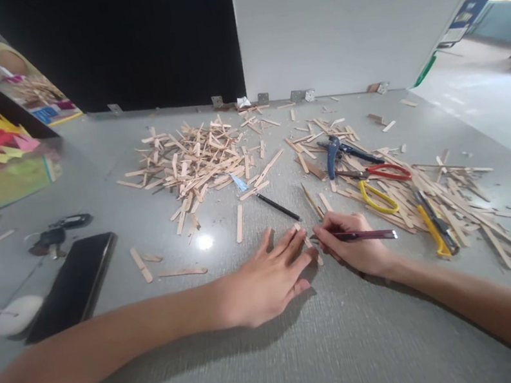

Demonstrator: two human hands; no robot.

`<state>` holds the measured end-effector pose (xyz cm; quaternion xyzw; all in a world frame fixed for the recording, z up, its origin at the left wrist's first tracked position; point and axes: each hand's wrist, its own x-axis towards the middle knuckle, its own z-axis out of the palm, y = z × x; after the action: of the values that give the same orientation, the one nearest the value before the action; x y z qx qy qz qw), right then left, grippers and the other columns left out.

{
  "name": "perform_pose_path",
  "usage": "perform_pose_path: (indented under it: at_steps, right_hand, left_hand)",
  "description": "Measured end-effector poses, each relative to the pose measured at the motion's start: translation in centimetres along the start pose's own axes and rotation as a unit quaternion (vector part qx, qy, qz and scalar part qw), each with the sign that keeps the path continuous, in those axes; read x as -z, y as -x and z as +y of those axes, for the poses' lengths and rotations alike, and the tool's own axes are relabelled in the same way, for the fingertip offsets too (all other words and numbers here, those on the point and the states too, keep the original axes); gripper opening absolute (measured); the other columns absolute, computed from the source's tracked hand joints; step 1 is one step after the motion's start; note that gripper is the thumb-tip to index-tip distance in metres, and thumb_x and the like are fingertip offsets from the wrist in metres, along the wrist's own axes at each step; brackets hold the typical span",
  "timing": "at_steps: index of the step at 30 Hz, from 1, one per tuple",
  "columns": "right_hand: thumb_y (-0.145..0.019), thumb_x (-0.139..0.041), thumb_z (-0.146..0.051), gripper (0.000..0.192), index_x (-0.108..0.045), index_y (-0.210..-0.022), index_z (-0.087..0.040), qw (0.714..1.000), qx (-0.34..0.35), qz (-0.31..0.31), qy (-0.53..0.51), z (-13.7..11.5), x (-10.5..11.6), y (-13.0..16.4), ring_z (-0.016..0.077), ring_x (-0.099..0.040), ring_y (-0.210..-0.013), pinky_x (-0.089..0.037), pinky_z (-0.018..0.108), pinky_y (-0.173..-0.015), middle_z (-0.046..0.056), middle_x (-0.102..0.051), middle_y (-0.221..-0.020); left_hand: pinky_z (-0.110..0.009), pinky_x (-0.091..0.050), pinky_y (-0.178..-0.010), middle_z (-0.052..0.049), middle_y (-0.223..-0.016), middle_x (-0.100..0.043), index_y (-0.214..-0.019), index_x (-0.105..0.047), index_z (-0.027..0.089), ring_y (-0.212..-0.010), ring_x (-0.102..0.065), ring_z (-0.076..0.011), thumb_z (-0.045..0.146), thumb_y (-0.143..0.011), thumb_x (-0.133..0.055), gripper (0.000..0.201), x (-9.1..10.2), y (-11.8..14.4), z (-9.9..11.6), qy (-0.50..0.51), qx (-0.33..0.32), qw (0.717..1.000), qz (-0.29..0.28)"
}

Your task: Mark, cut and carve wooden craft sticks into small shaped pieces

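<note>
My left hand (263, 281) lies palm down with its fingers spread, the fingertips pressing a small wooden craft stick (318, 258) against the table. Close to its right, my right hand (355, 246) is closed around a dark maroon pen (370, 233). The pen's tip is beside the craft stick; whether it touches is too small to tell. Just beyond both hands lie a black pen-like rod (278, 207) with a light-blue end and a thin yellowish pointed tool (313, 201).
Craft sticks form a big heap (201, 161) at the back. To the right, over more sticks, lie blue-handled cutters (337, 153), scissors with one red and one yellow handle (378, 197), and a yellow utility knife (433, 230). A phone (73, 287), keys (51, 241) and a white mouse-like object (16, 315) lie left.
</note>
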<state>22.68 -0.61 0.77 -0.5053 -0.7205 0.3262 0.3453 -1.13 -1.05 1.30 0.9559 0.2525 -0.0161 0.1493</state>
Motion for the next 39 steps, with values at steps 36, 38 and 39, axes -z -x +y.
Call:
perform_pose_path:
  at_steps: [36, 38, 39]
  right_hand:
    - [-0.109, -0.046, -0.063, 0.06, -0.04, -0.062, -0.026, 0.993, 0.079, 0.024, 0.082, 0.0, -0.4, 0.1, 0.0114, -0.036, -0.047, -0.033, 0.027, -0.047, -0.005, -0.041, -0.052]
    - [-0.11, -0.046, -0.061, 0.058, -0.04, -0.064, -0.026, 0.992, 0.084, 0.02, 0.089, 0.0, -0.3, 0.2, 0.0113, -0.036, -0.047, -0.033, 0.027, -0.048, -0.005, -0.042, -0.053]
    - [-0.11, -0.046, -0.06, 0.057, -0.04, -0.064, -0.026, 0.992, 0.088, 0.013, 0.092, 0.0, -0.2, 0.3, 0.0113, -0.036, -0.048, -0.033, 0.027, -0.048, -0.005, -0.043, -0.054]
  left_hand:
    - [-0.068, -0.024, -0.13, -0.026, -0.175, -0.03, -0.173, -0.023, 0.012, -0.166, -0.018, -0.0447, 0.062, -0.111, -0.041, 0.082, -1.4, -1.0, 0.1, 0.033, -0.042, 0.996, 0.077]
    - [-0.069, -0.023, -0.129, -0.028, -0.174, -0.033, -0.172, -0.025, 0.011, -0.165, -0.021, -0.0463, 0.063, -0.11, -0.041, 0.083, -1.3, -1.1, 0.0, 0.022, -0.049, 0.996, 0.077]
    - [-0.07, -0.022, -0.129, -0.028, -0.173, -0.034, -0.172, -0.027, 0.011, -0.165, -0.022, -0.047, 0.063, -0.109, -0.041, 0.083, -1.3, -1.2, 0.0, 0.015, -0.051, 0.996, 0.077]
